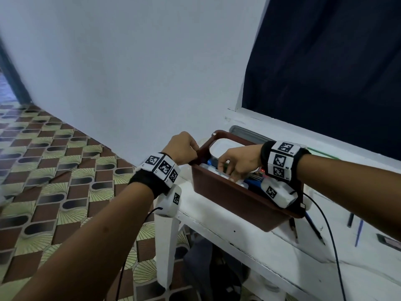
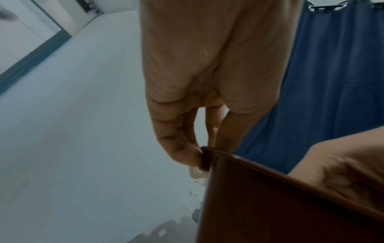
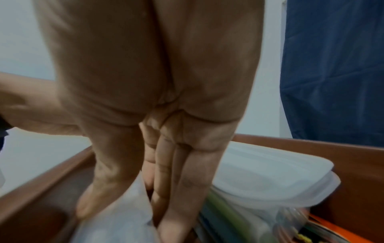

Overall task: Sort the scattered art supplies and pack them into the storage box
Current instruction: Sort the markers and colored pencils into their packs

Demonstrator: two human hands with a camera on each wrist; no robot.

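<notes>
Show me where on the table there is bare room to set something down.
Bare white table runs along the front edge, before the brown box. Right of the box it is crowded with pens. Inside the box the right hand and a lidded container fill it.

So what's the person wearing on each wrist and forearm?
Both forearms are bare, no sleeves. Each wrist carries a black fabric band ringed with white blocks printed with black square markers, plus a white camera housing underneath. A thin black cable trails from each housing.

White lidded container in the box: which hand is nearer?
Right. The right hand reaches into the storage box beside the container; the left hand grips the box's rim outside.
</notes>
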